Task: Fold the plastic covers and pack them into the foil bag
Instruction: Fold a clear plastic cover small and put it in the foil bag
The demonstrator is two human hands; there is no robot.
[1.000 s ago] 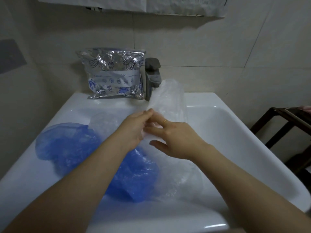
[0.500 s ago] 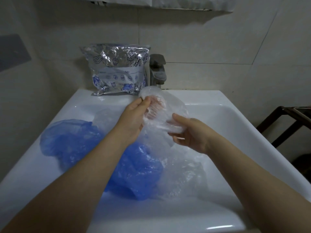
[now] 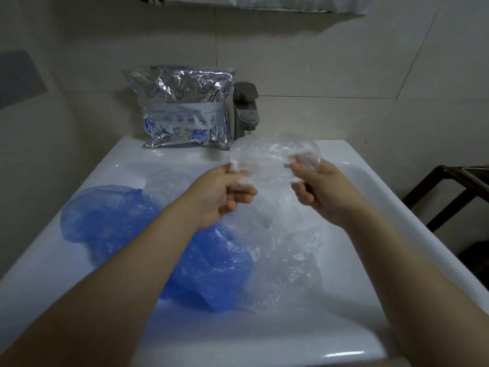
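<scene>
A clear plastic cover (image 3: 270, 157) is stretched in the air between my two hands, above the sink. My left hand (image 3: 225, 193) pinches its left edge and my right hand (image 3: 320, 192) pinches its right edge. Blue plastic covers (image 3: 111, 218) lie crumpled in the white sink (image 3: 370, 234), partly under my left forearm. More clear covers (image 3: 285, 276) lie heaped to the right of the blue ones. The silver foil bag (image 3: 182, 107) with blue printed drawings stands upright on the sink's back ledge, against the wall, left of the tap.
A dark metal tap (image 3: 246, 112) stands at the back of the sink, just behind the held cover. A dark wooden rack (image 3: 449, 192) is at the right beyond the sink. Tiled walls close in behind and on the left.
My hands have moved apart and risen slightly, spreading the clear cover wide between them. Before, they were close together with the cover bunched.
</scene>
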